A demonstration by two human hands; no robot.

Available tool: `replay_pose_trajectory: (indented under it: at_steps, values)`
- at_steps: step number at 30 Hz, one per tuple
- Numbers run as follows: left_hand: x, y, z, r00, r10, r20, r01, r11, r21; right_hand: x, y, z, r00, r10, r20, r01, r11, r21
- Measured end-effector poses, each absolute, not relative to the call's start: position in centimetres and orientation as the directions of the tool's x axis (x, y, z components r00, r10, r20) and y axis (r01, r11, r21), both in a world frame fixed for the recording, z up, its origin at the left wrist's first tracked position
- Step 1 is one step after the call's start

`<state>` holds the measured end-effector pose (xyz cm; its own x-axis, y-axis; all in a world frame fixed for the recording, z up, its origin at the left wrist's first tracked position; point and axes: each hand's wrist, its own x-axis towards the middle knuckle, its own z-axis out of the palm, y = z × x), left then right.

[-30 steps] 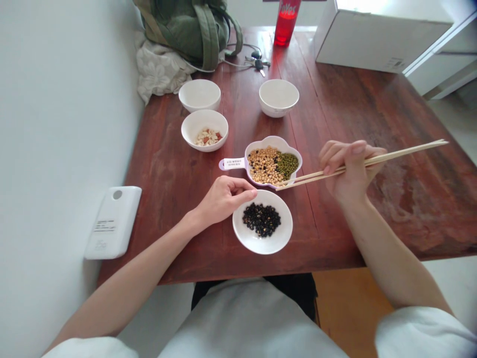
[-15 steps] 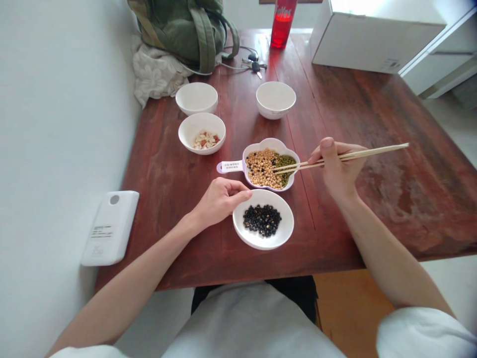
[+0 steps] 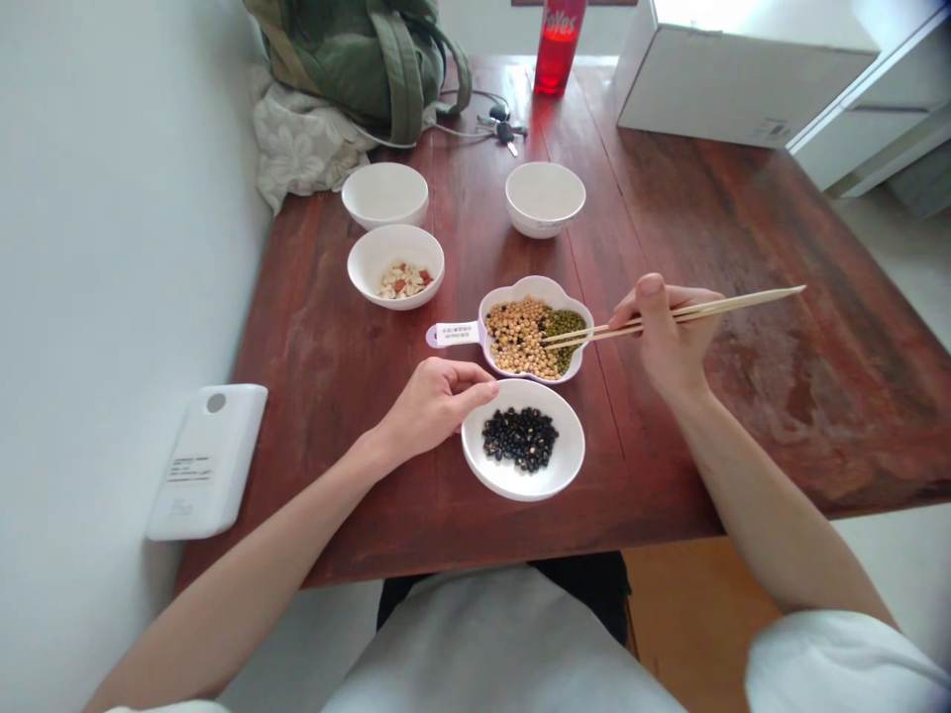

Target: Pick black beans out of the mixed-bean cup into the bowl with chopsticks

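Observation:
My left hand (image 3: 440, 404) is closed on the upper left rim of a white bowl (image 3: 524, 487), thumb over the edge. Black beans (image 3: 520, 439) fill the bottom of that bowl. Just beyond it lies a flower-shaped dish (image 3: 536, 284) with a lilac edge and a labelled handle pointing left. Yellow soybeans (image 3: 512, 332) with a few black beans among them cover most of the dish, and green mung beans (image 3: 569, 325) sit at its right. My right hand (image 3: 673, 332) grips a pair of chopsticks (image 3: 724, 305), whose tips reach into the soybeans, close to the mung beans.
At the back left stand a bowl (image 3: 386, 198) and a nearer bowl of nuts (image 3: 401, 282); another bowl (image 3: 546, 203) stands behind the dish. A green bag (image 3: 334, 69), keys (image 3: 505, 131), red bottle (image 3: 559, 50) and white box (image 3: 743, 84) line the far side. A power bank (image 3: 208, 465) lies left.
The whole view has shifted slightly, so the table things sit a little further left. Both hands keep their holds, and the chopstick tips stay among the soybeans.

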<state>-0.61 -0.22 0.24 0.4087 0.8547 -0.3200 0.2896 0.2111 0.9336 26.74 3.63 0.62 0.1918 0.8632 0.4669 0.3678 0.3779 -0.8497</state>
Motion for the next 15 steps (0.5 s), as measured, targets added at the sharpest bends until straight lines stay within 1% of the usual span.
replay_pose_trajectory:
  at_steps: [7,15]
  values:
    - [-0.65,-0.19,0.19,0.415,0.859,-0.299,0.292,0.186,0.938,26.70,3.64,0.51,0.168,0.871,0.461,0.338,0.388,-0.857]
    - [-0.65,-0.15,0.04,0.413,0.865,-0.285,0.286,0.174,0.942,26.63,3.48,0.54,0.160,0.888,0.432,0.332,0.364,-0.870]
